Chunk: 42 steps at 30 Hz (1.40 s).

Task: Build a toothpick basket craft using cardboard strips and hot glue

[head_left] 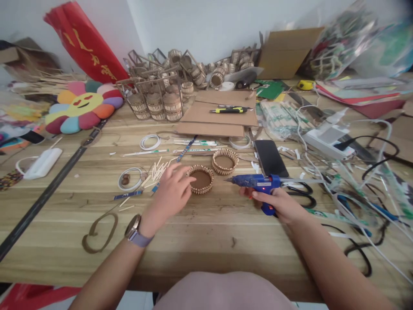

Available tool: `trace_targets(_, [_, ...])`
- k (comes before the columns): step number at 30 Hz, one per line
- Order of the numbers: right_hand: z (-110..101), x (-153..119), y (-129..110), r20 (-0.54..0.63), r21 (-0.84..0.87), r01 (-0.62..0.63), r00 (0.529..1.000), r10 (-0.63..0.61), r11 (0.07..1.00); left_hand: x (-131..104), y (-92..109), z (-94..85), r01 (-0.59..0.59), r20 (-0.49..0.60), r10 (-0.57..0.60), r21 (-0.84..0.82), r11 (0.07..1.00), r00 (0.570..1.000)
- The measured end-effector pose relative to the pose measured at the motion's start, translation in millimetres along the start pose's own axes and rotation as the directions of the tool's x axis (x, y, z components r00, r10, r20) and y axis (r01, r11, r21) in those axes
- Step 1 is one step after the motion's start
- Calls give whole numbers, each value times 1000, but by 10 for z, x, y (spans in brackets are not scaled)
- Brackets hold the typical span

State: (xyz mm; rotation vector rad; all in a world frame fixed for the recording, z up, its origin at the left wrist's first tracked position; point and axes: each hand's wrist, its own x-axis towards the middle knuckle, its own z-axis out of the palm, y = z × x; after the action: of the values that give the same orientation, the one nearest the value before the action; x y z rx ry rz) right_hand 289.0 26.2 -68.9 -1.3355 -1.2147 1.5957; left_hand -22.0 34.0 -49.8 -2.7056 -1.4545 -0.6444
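My right hand (281, 201) is wrapped round the handle of a blue hot glue gun (256, 182), which has a small red light lit. Its nozzle points left, just right of a round basket (200, 192) with a brown base and a wall of short wooden sticks. At that basket's left rim is my left hand (170, 189), fingers apart and bent; whether they touch the rim I cannot tell. A second, similar round basket (225, 171) stands just behind the first. Loose short sticks (157, 171) lie beyond my left hand, partly hidden by it.
Behind lie a cardboard sheet (219, 114) with a yellow-black utility knife (229, 110) and several finished stick baskets (157, 107) in a frame. Right of centre are a phone (270, 157), black-handled scissors (303, 196), a power strip (329, 140) and tangled cables. A flower cushion (80, 105) sits left.
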Motion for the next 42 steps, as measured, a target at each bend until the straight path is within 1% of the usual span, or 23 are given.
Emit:
trace_targets(2, [-10, 7, 34, 9, -5, -23, 1000, 23, 1000, 35, 143, 54, 4, 20, -3, -15, 1000, 1000])
trace_targets(5, [-22, 9, 67, 4, 2, -32, 999, 32, 999, 117, 341, 181, 47, 104, -51, 36, 998, 993])
trace_targets(8, [-24, 6, 66, -2, 22, -16, 1000, 16, 1000, 183, 422, 289, 113, 153, -125, 88, 990, 980])
trace_targets(11, [-16, 1, 43, 17, 8, -25, 1000, 25, 1000, 196, 417, 343, 151, 127, -161, 84, 985, 979])
trace_targets(13, [-7, -9, 26, 39, -20, -15, 999, 16, 1000, 174, 395, 355, 167, 70, -171, 56, 984, 983])
trace_targets(15, [6, -23, 8, 62, -37, 8, 998, -6, 999, 136, 367, 352, 192, -7, -192, -8, 981, 981])
trace_targets(17, [24, -41, -12, 77, -37, 20, 997, -17, 999, 91, 336, 337, 223, -61, -232, -126, 967, 971])
trace_targets(19, [46, -60, -34, 79, -43, 15, 997, -12, 999, 44, 311, 316, 247, -35, -268, -292, 924, 963])
trace_targets(21, [69, -80, -59, 76, -68, 9, 997, -3, 998, 3, 299, 296, 279, 39, -293, -444, 852, 955])
trace_targets(23, [88, -99, -79, 86, -114, 17, 996, -7, 993, -31, 299, 284, 304, 90, -305, -535, 788, 948])
trace_targets(24, [94, -108, -85, 94, -139, 26, 996, -12, 990, -44, 302, 282, 310, 98, -310, -559, 769, 946])
trace_targets(26, [101, -123, -87, 101, -184, 28, 995, -10, 982, -64, 306, 286, 310, 95, -318, -588, 747, 944])
trace_targets(29, [101, -135, -63, 73, -224, 8, 997, 8, 974, -83, 308, 305, 303, 78, -324, -608, 734, 943])
trace_targets(33, [100, -127, -17, 49, -250, 29, 999, -18, 968, -91, 311, 321, 303, 59, -340, -611, 731, 939])
trace_targets(39, [105, -119, -26, 102, -303, 41, 995, -11, 952, -86, 346, 302, 318, 73, -348, -609, 726, 935])
trace_targets(42, [110, -125, -43, 107, -317, 47, 994, -13, 947, -89, 352, 297, 324, 76, -355, -617, 717, 932])
